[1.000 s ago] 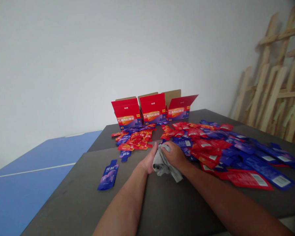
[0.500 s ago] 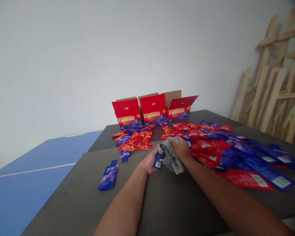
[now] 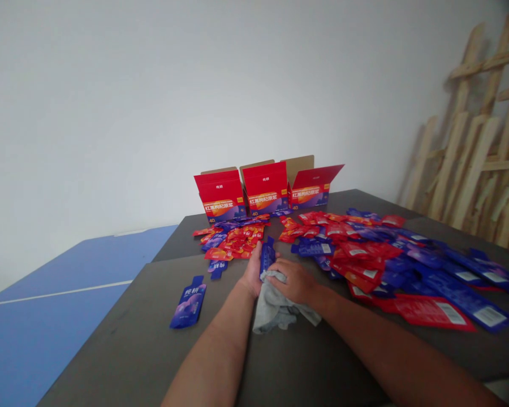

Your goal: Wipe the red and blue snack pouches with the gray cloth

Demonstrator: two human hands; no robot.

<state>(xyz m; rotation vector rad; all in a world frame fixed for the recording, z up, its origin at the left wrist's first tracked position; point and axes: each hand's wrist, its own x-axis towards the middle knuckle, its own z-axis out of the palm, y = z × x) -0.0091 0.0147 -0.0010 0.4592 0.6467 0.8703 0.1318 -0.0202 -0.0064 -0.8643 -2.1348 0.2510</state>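
My left hand is closed on a blue pouch with a narrow spout end, which points away from me. A crumpled grey cloth is gripped by my right hand, which presses it against the near end of that pouch. The cloth's loose part hangs down over the dark table. Another blue pouch lies flat by itself to the left of my hands. Farther off is a pile of small red and blue pouches.
Three red boxes with raised flaps stand at the back: a left box, a middle box and a right box. A large heap of red and blue pouches covers the right side. Wooden frames lean against the wall.
My right hand and the cloth have moved from the pouch's far end down to its near end. The pouch's spout end now shows uncovered, and the cloth hangs lower and closer to me.
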